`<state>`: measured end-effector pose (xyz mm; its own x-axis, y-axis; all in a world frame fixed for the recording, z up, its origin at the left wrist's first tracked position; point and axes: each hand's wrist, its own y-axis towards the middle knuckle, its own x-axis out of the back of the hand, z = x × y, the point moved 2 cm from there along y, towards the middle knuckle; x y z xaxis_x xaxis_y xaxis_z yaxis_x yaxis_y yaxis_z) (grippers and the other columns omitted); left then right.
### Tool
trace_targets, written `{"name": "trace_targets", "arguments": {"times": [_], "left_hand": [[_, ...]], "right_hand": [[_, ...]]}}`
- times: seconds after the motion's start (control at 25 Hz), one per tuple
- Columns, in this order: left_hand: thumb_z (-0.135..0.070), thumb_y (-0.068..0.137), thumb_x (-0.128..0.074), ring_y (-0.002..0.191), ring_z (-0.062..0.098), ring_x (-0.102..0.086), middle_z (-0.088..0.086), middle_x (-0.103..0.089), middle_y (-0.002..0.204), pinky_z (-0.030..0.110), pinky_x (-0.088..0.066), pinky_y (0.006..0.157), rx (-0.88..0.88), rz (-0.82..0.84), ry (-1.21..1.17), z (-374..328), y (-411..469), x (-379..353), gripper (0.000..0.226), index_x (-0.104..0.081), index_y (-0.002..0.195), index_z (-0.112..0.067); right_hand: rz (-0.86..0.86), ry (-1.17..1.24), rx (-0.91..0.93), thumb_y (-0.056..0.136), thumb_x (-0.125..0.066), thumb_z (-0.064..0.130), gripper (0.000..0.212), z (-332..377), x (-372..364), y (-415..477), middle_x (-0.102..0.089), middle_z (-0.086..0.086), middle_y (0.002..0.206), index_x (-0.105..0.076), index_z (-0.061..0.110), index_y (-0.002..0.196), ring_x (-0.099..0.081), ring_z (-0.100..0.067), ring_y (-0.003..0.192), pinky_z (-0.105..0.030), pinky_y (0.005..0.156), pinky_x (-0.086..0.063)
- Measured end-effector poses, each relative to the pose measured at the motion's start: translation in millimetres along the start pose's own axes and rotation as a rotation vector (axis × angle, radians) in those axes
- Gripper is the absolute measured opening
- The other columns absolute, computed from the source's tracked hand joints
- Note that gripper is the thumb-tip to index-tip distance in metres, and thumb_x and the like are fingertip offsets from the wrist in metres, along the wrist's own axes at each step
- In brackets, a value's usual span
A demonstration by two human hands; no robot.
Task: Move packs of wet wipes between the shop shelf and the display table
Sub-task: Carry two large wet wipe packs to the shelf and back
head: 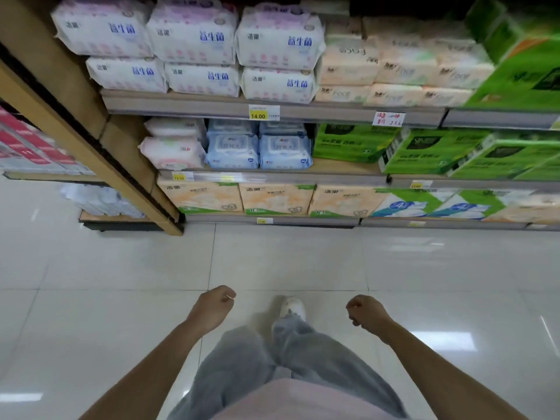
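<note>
Blue packs of wet wipes stand side by side on the middle board of the shop shelf, stacked two high. Pale pink wipe packs lie just left of them. My left hand hangs low over the floor with its fingers curled and nothing in it. My right hand is at the same height to the right, also curled into a loose fist and holding nothing. Both hands are well short of the shelf. The display table is out of view.
White tissue bundles with blue writing fill the upper board, peach packs and green boxes lie to the right. Orange tissue packs sit on the bottom board. Glossy tiled floor lies between me and the shelf; my shoe steps forward.
</note>
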<state>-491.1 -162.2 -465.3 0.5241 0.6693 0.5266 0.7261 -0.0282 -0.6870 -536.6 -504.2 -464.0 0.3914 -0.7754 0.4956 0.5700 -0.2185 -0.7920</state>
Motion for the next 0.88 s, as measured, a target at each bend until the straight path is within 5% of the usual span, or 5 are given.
{"name": "trace_targets", "arguments": {"times": [0.24, 0.4, 0.6, 0.76, 0.88], "left_hand": [[-0.012, 0.09, -0.058, 0.087, 0.015, -0.065, -0.005, -0.069, 0.091, 0.02, -0.048, 0.079, -0.199, -0.165, -0.269, -122, 36, 57, 0.026, -0.061, 0.084, -0.037], [-0.01, 0.091, -0.059, 0.082, 0.009, -0.063, -0.003, -0.071, 0.086, 0.01, -0.044, 0.071, -0.444, -0.324, -0.407, -207, 45, 139, 0.026, -0.062, 0.086, -0.036], [-0.014, 0.092, -0.058, 0.083, 0.002, -0.063, -0.011, -0.07, 0.089, 0.016, -0.048, 0.074, -0.748, -0.557, -0.477, -281, 37, 266, 0.021, -0.062, 0.096, -0.034], [-0.02, 0.092, -0.059, 0.09, -0.005, -0.057, -0.011, -0.063, 0.099, 0.021, -0.049, 0.081, -0.942, -0.865, -0.348, -329, 40, 364, 0.019, -0.06, 0.111, -0.023], [-0.026, 0.088, -0.058, 0.109, 0.017, -0.054, 0.006, -0.058, 0.115, 0.034, -0.042, 0.093, -0.948, -1.126, -0.176, -362, 50, 409, 0.034, -0.058, 0.119, -0.012]], "right_hand": [[-0.099, 0.118, 0.396, 0.094, -0.051, 0.012, 0.01, 159, 94, 30, -0.063, -0.002, 0.089, -0.06, 0.017, 0.096, -0.061, -0.017, 0.079, -0.023, 0.071, -0.047], [-0.173, 0.259, 0.685, 0.092, -0.054, 0.002, 0.019, 254, 135, 5, -0.062, 0.004, 0.08, -0.062, 0.019, 0.087, -0.057, -0.001, 0.068, -0.01, 0.065, -0.044], [-0.31, 0.351, 0.95, 0.091, -0.058, 0.004, 0.025, 362, 185, -37, -0.065, 0.004, 0.073, -0.064, 0.027, 0.084, -0.057, -0.004, 0.068, -0.02, 0.065, -0.046], [-0.672, 0.35, 1.184, 0.09, -0.06, 0.005, 0.022, 435, 235, -62, -0.065, 0.013, 0.083, -0.063, 0.025, 0.097, -0.059, -0.004, 0.076, -0.011, 0.068, -0.047], [-0.988, 0.252, 1.27, 0.089, -0.059, 0.005, 0.023, 472, 275, -67, -0.057, 0.005, 0.099, -0.059, 0.011, 0.112, -0.057, -0.01, 0.089, -0.006, 0.079, -0.041]]}}
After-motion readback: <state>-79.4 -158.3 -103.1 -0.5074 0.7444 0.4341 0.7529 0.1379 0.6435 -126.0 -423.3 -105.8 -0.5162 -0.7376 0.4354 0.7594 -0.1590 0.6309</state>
